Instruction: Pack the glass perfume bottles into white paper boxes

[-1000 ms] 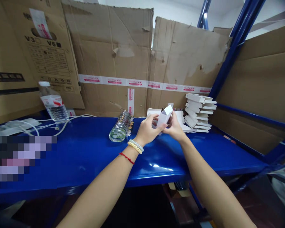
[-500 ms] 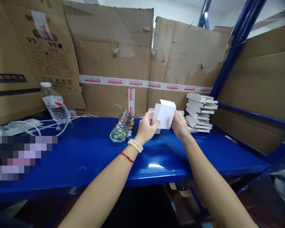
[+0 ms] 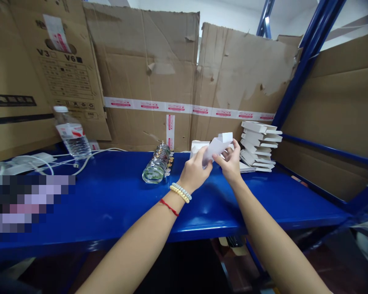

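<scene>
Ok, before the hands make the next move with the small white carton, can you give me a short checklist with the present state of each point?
1. Both hands on the white carton: ok, left hand and right hand grip it.
2. Carton fully formed: not ok, it looks tilted and partly flat.
3. Carton empty inside: cannot tell.
4. Row of glass bottles within reach on the blue shelf: ok.
5. Stack of flat cartons apart from hands: ok.

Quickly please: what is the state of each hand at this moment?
Left hand: closed on the small white carton, gripping its lower left side.
Right hand: closed on the same carton, fingers pinching its right side.
</scene>
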Available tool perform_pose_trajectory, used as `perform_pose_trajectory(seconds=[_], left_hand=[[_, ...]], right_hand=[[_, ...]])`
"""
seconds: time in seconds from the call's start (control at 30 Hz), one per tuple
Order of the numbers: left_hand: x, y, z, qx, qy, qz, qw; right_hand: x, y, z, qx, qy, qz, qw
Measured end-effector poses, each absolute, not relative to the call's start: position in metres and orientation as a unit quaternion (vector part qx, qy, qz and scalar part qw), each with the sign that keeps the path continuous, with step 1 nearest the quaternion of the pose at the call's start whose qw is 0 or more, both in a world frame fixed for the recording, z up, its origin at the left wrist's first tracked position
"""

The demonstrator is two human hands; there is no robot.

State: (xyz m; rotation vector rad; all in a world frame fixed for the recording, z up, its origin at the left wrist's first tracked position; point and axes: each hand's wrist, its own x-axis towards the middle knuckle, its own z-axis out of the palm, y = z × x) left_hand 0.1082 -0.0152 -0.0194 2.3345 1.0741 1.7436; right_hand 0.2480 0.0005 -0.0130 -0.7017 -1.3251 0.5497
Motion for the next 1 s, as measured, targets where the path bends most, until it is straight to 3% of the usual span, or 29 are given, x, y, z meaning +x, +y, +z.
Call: perform_pose_trajectory(seconds=[0.4, 0.7, 1.0], left_hand=[[0.114, -0.015, -0.027, 0.788, 0.288, 0.543, 0.026], [0.117, -0.011, -0.031, 0.763, 0.274, 0.580, -0.079], [0.117, -0.018, -0.024, 0.784, 0.254, 0.566, -0.007]], right_hand=[[0.247, 0.000, -0.015, -0.304, -0.594, 0.282, 0.689], [0.247, 0.003, -0.016, -0.269, -0.583, 0.269, 0.718], [0.252, 0.004, -0.014, -0.273, -0.580, 0.270, 0.718]])
